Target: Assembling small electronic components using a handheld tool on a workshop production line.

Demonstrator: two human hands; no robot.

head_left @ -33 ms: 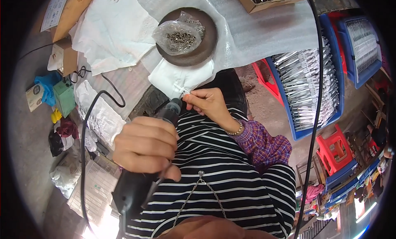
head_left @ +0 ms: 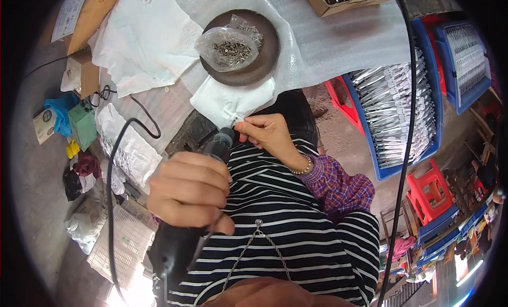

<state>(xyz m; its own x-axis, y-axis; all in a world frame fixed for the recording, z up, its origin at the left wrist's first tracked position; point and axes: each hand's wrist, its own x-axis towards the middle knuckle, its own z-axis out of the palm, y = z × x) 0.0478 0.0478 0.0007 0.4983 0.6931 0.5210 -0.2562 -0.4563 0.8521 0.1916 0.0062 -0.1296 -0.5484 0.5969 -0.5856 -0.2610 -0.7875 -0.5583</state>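
Striped garment (head_left: pixel 296 222) is dark with white bands; over it runs a silvery chain (head_left: pixel 241 258), its two strands meeting below a small shiny stud (head_left: pixel 259 222). Right sleeve (head_left: pixel 341 185) is purple plaid, cuff gathered. Right hand (head_left: pixel 268 136) wears a golden-brown beaded bracelet (head_left: pixel 305 165) at the wrist.

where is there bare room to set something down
Widest bare patch: the pale sheet between the round dark plate and black cable, below the cardboard box. The white sheet left of the plate looks mostly bare too. Crowded: near the white pad, with drill, left hand and right hand close together; and the blue crate, packed with metal pieces.
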